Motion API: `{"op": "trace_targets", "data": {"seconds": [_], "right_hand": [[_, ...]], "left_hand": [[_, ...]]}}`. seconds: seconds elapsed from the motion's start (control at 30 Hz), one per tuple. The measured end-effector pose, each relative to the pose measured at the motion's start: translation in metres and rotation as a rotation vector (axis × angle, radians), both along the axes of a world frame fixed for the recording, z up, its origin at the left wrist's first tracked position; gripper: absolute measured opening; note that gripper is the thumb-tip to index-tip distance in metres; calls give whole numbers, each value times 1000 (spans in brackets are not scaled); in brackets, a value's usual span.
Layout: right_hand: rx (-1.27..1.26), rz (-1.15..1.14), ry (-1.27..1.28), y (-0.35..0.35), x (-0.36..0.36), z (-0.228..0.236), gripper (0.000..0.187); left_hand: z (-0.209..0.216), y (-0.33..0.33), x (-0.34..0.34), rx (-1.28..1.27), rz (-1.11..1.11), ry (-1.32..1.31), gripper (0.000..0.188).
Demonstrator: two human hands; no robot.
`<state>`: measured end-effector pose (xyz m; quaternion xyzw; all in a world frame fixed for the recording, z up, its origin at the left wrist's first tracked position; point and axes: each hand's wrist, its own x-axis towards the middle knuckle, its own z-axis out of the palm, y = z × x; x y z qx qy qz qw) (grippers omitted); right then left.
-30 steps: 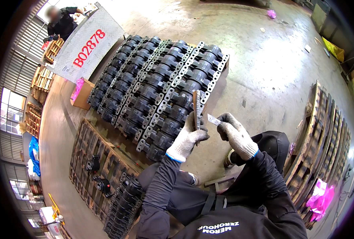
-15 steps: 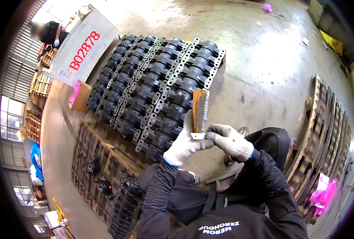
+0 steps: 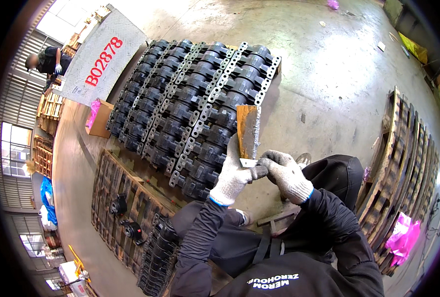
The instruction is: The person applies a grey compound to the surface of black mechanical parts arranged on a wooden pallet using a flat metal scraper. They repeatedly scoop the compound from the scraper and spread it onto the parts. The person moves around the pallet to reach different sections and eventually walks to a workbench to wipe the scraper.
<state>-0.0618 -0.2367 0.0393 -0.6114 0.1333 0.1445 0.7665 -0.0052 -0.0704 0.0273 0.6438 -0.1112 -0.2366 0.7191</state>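
Head cam: my left hand [image 3: 235, 175], in a grey knit glove, is closed round the lower end of a rusty flat metal plate [image 3: 248, 131], fingers wrapped at the back w/ thumb pressed across the front, so it's clamped on the plate. The plate stands upright, sticking up above my fist, its top edge in front of the stacked black castings [image 3: 190, 104]. My right hand [image 3: 285, 174], also gloved, sits just beside the left, fingers curled together and pinching a small pale tag [image 3: 248, 162] at the plate's bottom edge, right where both hands meet. Castings lie in rows on a wooden pallet [image 3: 131, 193] ahead of me, on the concrete floor [image 3: 329, 74]. Further pallets [image 3: 408, 163] stand on edge to my right. Another person [image 3: 44, 59] is bent over well apart, far left.
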Motion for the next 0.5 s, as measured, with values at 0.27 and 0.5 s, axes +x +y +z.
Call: {"op": "trace_targets", "data": {"seconds": [0.27, 0.5], "right_hand": [[173, -187, 36, 10, -4, -2, 19], [281, -287, 104, 10, -4, -1, 19]], "left_hand": [[9, -11, -5, -45, 19, 14, 99], [10, -20, -8, -45, 72, 6, 95]]}}
